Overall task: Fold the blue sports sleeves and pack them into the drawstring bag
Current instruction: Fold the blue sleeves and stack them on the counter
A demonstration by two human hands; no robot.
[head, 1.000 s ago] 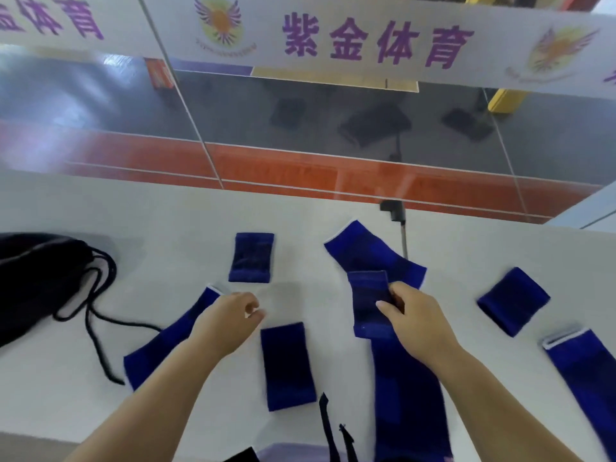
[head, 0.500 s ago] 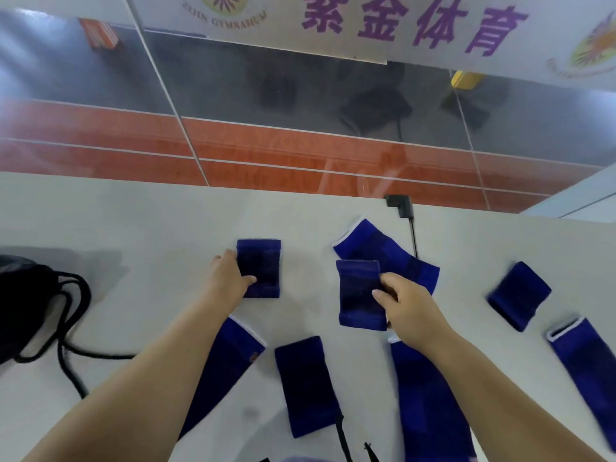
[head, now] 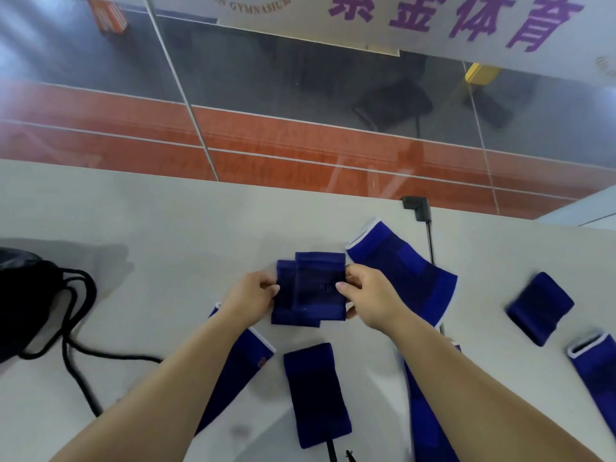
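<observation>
Two folded dark blue sleeves (head: pixel 308 290) overlap in the middle of the white table, one partly on top of the other. My left hand (head: pixel 251 296) grips their left edge and my right hand (head: pixel 370 296) grips the right edge. The black drawstring bag (head: pixel 20 305) lies at the far left, its cords (head: pixel 76 331) trailing across the table. A long unfolded blue sleeve (head: pixel 410 271) lies just right of my hands. Another folded sleeve (head: pixel 316 393) rests near me, between my arms.
A folded sleeve (head: pixel 540 308) and an unfolded one (head: pixel 596 368) lie at the right. A flat sleeve (head: pixel 240 361) sits partly under my left forearm, another long one (head: pixel 430 415) under my right. A black plug and cable (head: pixel 416 206) sit at the table's far edge, by a glass wall.
My left hand took hold of the folded sleeve at the back and brought it right; my right hand carried its folded sleeve left, and the two now overlap between both hands.
</observation>
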